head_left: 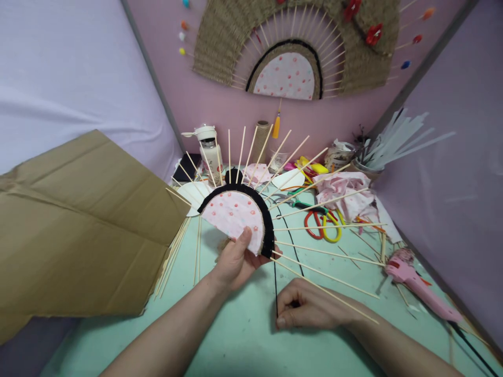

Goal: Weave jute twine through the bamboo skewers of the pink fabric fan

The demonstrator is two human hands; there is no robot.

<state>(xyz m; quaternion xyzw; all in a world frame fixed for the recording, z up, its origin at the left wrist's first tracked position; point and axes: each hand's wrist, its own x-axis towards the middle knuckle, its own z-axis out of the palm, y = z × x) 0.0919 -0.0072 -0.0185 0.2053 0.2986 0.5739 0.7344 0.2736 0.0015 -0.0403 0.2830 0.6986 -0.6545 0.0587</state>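
My left hand [236, 262] grips a half-round fan base [231, 209] by its lower right corner, thumb on top. Its face is pale pink cloth with small red flowers, edged by a thick black band. Thin wooden sticks [302, 175] fan outward from the band. Below and to the right, my right hand [304, 306] is closed just above the table, pinching a thin black cord [275, 283]. That cord runs up to the band's lower right end. A black ball of cord [233, 176] sits behind the fan base.
A large cardboard sheet [86, 225] leans at left. Scissors [324, 225], pliers [302, 203] and crumpled pink cloth [346, 193] lie at right. A pink glue gun [420, 288] rests near the right edge. A bottle [211, 157] stands behind; a finished fan [220, 47] hangs on the wall.
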